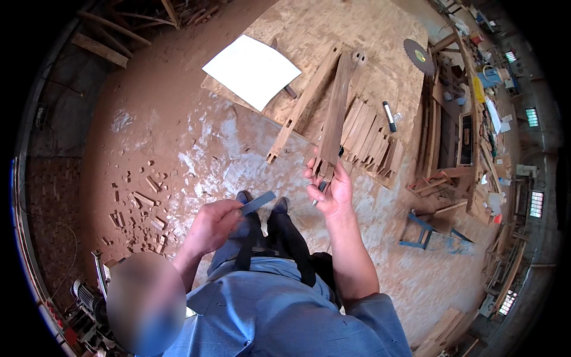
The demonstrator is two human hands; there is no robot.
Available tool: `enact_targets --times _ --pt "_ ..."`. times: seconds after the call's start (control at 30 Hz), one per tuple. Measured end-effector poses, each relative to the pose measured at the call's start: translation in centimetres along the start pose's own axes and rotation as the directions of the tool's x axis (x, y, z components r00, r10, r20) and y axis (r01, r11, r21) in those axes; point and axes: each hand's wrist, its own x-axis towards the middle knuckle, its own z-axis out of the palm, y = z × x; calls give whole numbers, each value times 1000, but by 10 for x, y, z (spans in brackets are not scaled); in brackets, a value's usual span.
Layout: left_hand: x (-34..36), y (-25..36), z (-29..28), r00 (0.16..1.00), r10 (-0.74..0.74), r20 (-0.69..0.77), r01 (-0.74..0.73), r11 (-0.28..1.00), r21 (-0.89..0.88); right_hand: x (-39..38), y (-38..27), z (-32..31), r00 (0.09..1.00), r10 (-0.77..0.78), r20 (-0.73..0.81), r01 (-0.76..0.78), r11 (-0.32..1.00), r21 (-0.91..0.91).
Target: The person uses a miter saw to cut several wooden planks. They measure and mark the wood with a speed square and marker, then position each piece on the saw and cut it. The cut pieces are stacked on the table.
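Note:
My left hand (213, 225) is closed around a short flat dark grey strip (257, 203), whose free end points toward my other hand. My right hand (328, 189) grips the near end of a long dark wooden slat (334, 110). The slat reaches away over the chipboard workbench (309, 30). A thin pen-like tool (320, 191) also sits between the fingers of that hand. The two hands are a short gap apart, above my dark trousers and shoes.
On the bench lie a white sheet (253, 70), a pale notched rail (300, 107), a row of several tenoned slats (372, 138) and a marker (389, 116). A circular saw blade (418, 56) lies at the bench's right edge. Wood offcuts (140, 208) litter the floor; a blue stand (423, 232) lies right.

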Motion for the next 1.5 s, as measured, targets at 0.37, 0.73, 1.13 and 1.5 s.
enact_targets --times 0.37,0.73,1.13,1.5 --pt "39 57 19 966 193 169 -247 881 403 -19 -14 -12 993 6 -119 -30 979 -202" --pt "77 73 33 919 215 331 -364 787 499 -40 -12 -7 973 50 -223 -113 954 -277" --pt "100 83 56 871 135 473 -366 820 441 -47 -12 -14 967 55 -249 -136 936 -324" --pt "107 79 61 852 161 499 -378 848 371 -48 -11 -11 944 41 -328 -126 962 -241"
